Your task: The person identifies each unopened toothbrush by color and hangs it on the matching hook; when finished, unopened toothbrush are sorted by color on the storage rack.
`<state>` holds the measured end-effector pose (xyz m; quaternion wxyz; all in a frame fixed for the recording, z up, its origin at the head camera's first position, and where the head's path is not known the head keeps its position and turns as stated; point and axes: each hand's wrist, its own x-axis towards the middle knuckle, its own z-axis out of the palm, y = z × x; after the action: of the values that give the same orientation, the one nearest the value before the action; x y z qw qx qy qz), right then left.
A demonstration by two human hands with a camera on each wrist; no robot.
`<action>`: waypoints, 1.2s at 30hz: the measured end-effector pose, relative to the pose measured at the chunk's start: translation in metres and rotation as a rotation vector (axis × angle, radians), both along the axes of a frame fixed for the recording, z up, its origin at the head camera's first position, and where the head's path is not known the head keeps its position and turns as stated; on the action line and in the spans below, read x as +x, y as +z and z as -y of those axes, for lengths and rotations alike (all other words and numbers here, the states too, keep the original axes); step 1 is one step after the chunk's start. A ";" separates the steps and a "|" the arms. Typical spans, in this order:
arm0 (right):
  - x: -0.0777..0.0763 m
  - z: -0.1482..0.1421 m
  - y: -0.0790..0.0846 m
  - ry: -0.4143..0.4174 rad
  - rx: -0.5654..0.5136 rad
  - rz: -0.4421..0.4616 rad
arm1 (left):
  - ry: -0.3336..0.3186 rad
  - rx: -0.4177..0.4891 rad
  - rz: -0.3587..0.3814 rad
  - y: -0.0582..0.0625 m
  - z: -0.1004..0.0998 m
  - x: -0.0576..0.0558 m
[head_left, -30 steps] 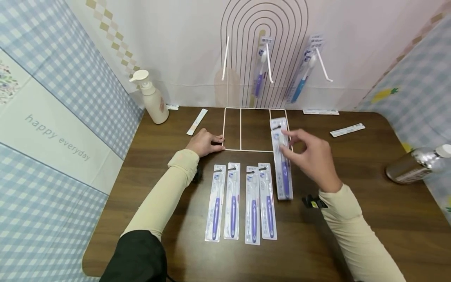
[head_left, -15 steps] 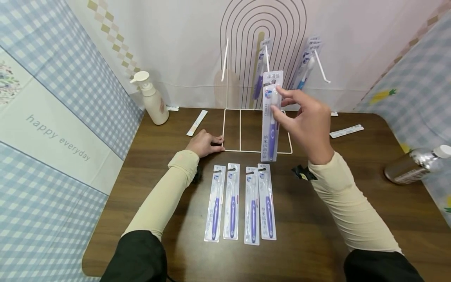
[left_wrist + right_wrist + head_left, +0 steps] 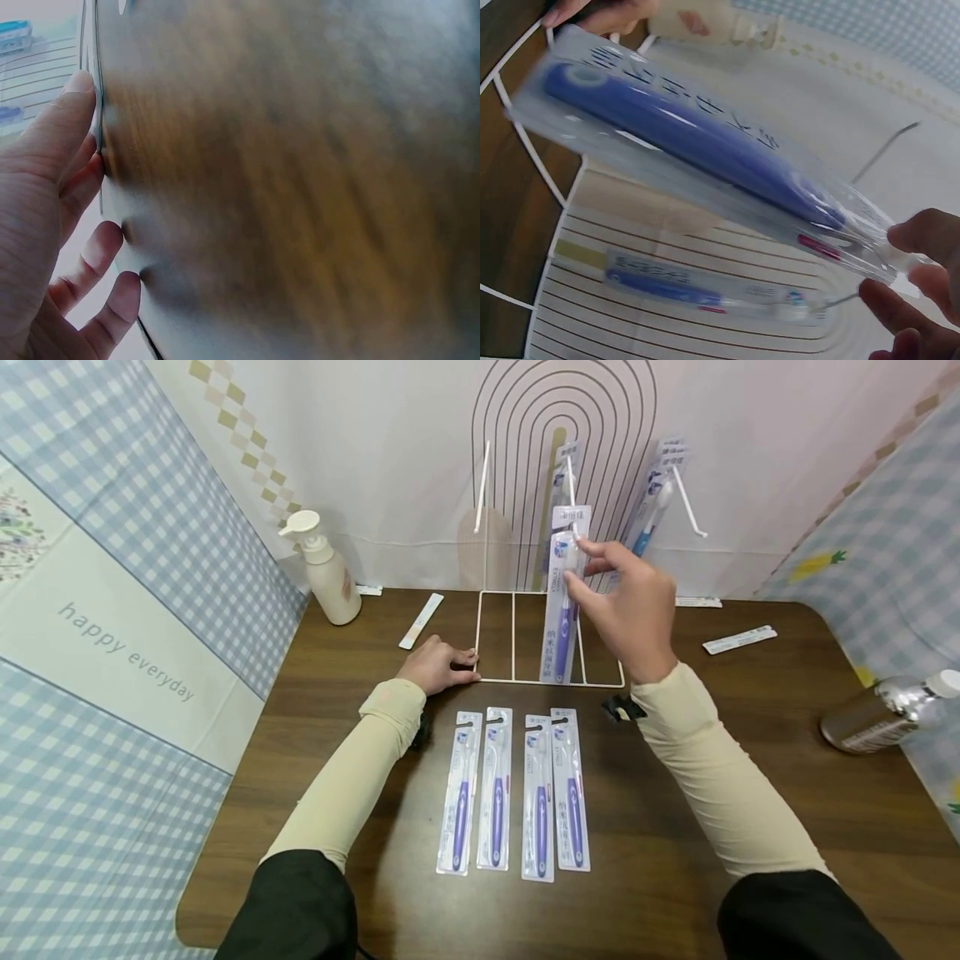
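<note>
My right hand [image 3: 633, 606] pinches a packaged purple toothbrush [image 3: 562, 602] near its top, held upright over the base of a white wire rack [image 3: 551, 682]. The package's hole overlaps the tip of the middle hook [image 3: 571, 485]. Behind it, another purple toothbrush package [image 3: 705, 292] hangs on that hook in the right wrist view. My left hand [image 3: 438, 665] holds the left side of the rack's base between thumb and fingers, with other fingertips [image 3: 124, 296] down on the table. Several purple toothbrush packages [image 3: 497, 810] lie in a row in front.
Blue toothbrush packages [image 3: 648, 518] hang on the right hook [image 3: 690, 502]; the left hook [image 3: 482, 485] is bare. A pump bottle [image 3: 330, 572] stands at back left, a silver bottle [image 3: 885, 714] at right. Thin white packets [image 3: 422, 621] lie around the rack.
My right hand has raised the toothbrush package from the rack's right front and moved it leftward to the middle hook's tip. The left hand stays at the base.
</note>
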<state>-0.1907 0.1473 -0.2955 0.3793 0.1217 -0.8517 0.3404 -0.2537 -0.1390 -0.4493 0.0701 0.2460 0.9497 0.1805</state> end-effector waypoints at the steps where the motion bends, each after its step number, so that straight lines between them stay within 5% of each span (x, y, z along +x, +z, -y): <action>1: -0.007 0.001 -0.001 -0.008 -0.003 0.007 | -0.001 0.001 -0.001 0.000 0.000 0.000; 10: -0.077 0.006 0.001 -0.092 -0.019 0.152 | -0.019 0.021 0.002 -0.001 0.002 0.001; 16: -0.106 0.008 0.003 -0.128 -0.027 0.213 | -0.016 0.014 0.002 -0.003 0.003 -0.001; 24: -0.116 0.010 0.001 -0.186 -0.032 0.236 | -0.015 0.003 -0.004 -0.002 0.002 -0.002; 36: -0.113 0.005 0.001 -0.147 -0.058 0.201 | -0.008 0.001 0.000 -0.001 0.002 -0.001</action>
<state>-0.3035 0.1426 -0.2942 0.3192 0.0132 -0.8819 0.3467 -0.2550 -0.1410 -0.4508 0.0708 0.2496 0.9487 0.1805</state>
